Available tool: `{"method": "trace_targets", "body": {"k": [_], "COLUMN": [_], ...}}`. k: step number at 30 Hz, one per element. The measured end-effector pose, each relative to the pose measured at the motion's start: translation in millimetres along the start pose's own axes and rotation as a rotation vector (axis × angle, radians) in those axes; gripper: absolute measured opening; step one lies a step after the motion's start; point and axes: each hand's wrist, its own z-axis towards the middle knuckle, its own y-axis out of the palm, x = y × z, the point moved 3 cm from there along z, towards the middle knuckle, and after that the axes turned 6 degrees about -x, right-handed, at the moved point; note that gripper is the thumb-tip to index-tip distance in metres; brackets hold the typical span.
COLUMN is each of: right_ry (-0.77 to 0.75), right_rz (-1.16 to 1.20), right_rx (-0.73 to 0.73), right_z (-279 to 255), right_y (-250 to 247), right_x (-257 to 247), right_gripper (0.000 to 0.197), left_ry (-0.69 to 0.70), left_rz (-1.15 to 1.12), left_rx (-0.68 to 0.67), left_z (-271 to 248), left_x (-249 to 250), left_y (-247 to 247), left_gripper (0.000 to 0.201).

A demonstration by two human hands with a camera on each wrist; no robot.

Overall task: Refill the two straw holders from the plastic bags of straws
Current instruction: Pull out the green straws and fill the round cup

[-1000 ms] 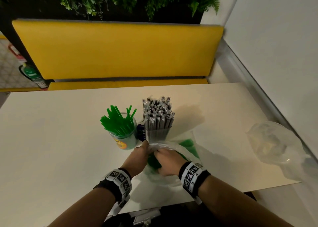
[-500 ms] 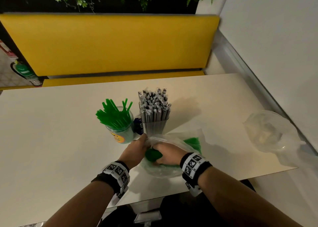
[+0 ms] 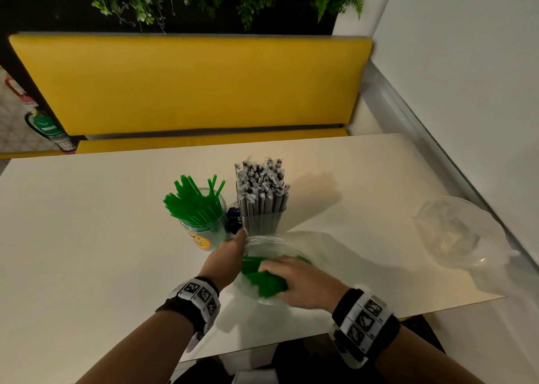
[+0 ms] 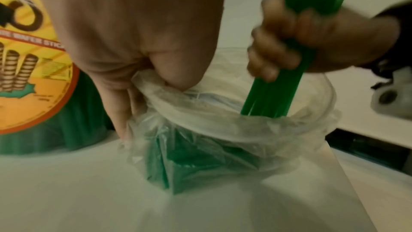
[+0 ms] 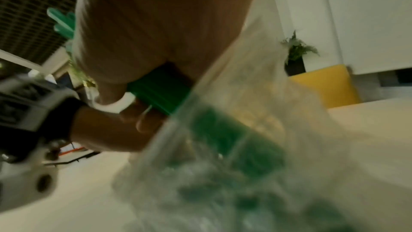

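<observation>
A clear plastic bag with green straws lies on the white table in front of the two holders. My left hand pinches the bag's rim and holds its mouth open. My right hand grips a bundle of green straws, half drawn out of the bag. Just behind stand a round jar of green straws with a yellow label and a clear holder packed with grey wrapped straws.
An empty crumpled clear bag lies at the table's right edge near the white wall. A yellow bench runs behind the table, with plants above it. The table's near edge is close under my wrists.
My right hand has pulled back toward me out of the bag with the green straw bundle. The left hand keeps its hold on the bag's rim.
</observation>
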Motion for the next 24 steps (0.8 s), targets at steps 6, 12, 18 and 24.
{"method": "trace_targets", "body": {"k": [6,12,18,24], "right_ry": [-0.103,-0.355,-0.37,-0.295], "right_rz": [0.41,0.638,0.634,0.649], "right_rx": [0.439,0.758,0.815,0.779], "right_z": [-7.6,13.7,58.2,86.7], "right_y": [-54.8,-105.4,-115.6,-102.7], "right_x": [-59.4,-104.9,-120.9,-130.9], "right_gripper": [0.016,0.012,0.028,0.033], "left_ry": [0.051,0.087,0.009,-0.263], "left_rz": [-0.119,-0.298,-0.381,-0.476], "left_rx": [0.038,0.094,0.355,0.801], "left_z": [-6.3,-26.4,-71.3,-87.9], "left_x": [-0.3,3.5,-10.1,-52.7], "left_y": [5.3,-11.6,-37.4,-84.2], "left_gripper": [0.03,0.051,0.023,0.085]}}
